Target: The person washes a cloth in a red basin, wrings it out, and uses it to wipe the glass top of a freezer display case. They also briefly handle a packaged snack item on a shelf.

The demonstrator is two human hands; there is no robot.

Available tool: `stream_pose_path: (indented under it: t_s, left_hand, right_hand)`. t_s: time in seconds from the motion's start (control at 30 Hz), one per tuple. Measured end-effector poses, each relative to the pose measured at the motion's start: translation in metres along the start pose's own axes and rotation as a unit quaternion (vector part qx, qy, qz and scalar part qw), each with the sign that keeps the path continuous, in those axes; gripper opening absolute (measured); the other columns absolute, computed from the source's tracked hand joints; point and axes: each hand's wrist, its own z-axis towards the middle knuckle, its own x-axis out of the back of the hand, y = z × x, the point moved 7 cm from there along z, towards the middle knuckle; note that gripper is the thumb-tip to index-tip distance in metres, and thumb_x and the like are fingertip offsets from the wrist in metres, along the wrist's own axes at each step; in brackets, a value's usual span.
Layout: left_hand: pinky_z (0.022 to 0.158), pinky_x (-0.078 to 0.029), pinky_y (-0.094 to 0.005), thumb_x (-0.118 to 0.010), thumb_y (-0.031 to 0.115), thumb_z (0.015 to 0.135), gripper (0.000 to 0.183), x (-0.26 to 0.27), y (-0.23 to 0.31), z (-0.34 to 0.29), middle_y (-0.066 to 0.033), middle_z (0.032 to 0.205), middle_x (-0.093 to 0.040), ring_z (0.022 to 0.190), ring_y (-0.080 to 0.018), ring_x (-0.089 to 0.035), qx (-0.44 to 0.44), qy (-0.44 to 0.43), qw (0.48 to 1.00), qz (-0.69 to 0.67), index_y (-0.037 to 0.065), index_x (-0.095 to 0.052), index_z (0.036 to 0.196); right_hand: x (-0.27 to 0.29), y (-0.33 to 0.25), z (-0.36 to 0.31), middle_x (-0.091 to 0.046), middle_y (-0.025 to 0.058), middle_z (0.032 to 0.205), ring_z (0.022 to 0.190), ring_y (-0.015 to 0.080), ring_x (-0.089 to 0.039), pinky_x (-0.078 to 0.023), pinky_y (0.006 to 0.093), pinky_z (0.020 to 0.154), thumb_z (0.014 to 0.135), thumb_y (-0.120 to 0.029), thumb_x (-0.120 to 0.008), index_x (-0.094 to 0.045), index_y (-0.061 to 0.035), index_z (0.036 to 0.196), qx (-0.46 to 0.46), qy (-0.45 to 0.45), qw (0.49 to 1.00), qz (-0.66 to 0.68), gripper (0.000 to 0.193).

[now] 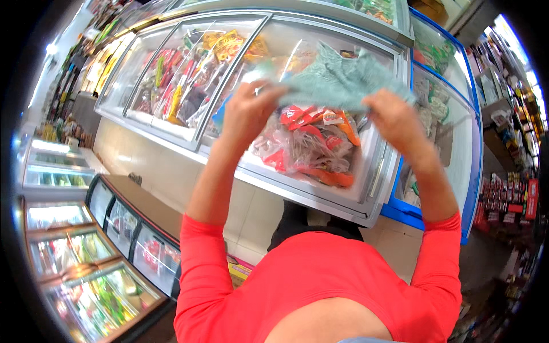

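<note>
A grey-green cloth [337, 74] is stretched between my two hands above a chest freezer [229, 162] with sliding glass lids. My left hand [251, 107] pinches the cloth's left end, blurred a little by motion. At its lower right edge, my right hand [394, 117] grips the cloth with closed fingers. Under the cloth, red and orange bagged goods [314, 143] show in the freezer's right part. The cloth hides some of the freezer's contents behind it. Whether the cloth touches the glass, I cannot tell.
More packaged food [194, 74] fills the freezer's left part. A blue-rimmed freezer [474, 171] adjoins on the right. Lit display cases [91, 268] stand at lower left, beside a brown-topped cooler [137, 206]. Stocked shelves [509, 200] line the far right.
</note>
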Motion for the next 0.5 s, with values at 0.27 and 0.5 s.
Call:
stream_pose_path:
  t_s: [0.27,0.5]
  left_hand:
    - [0.085,-0.047,-0.0430,-0.069,0.019,0.078,0.037,-0.116,-0.086,-0.220,-0.0133,0.111,-0.060,0.102,-0.0330,-0.057,0.240,-0.473,0.846,-0.049,0.012,-0.061,0.113]
    - [0.100,-0.034,-0.0519,-0.062,0.018,0.082,0.049,-0.215,-0.135,-0.145,-0.0235,0.133,-0.045,0.122,-0.0414,-0.042,0.195,-0.176,0.965,-0.006,0.006,-0.049,0.128]
  right_hand:
    - [-0.216,-0.042,-0.150,-0.057,0.0191,0.109,0.103,0.0372,-0.055,-0.045,0.0438,0.087,0.081,-0.026,-0.066,-0.058,-0.0051,0.115,-0.115,-0.441,0.859,0.235,0.040]
    - [-0.329,0.035,-0.048,-0.039,0.0229,0.137,0.127,0.0408,-0.035,-0.029,0.0498,0.104,0.085,-0.039,-0.061,-0.046,-0.0065,0.131,-0.217,-0.188,0.955,0.079,0.059]
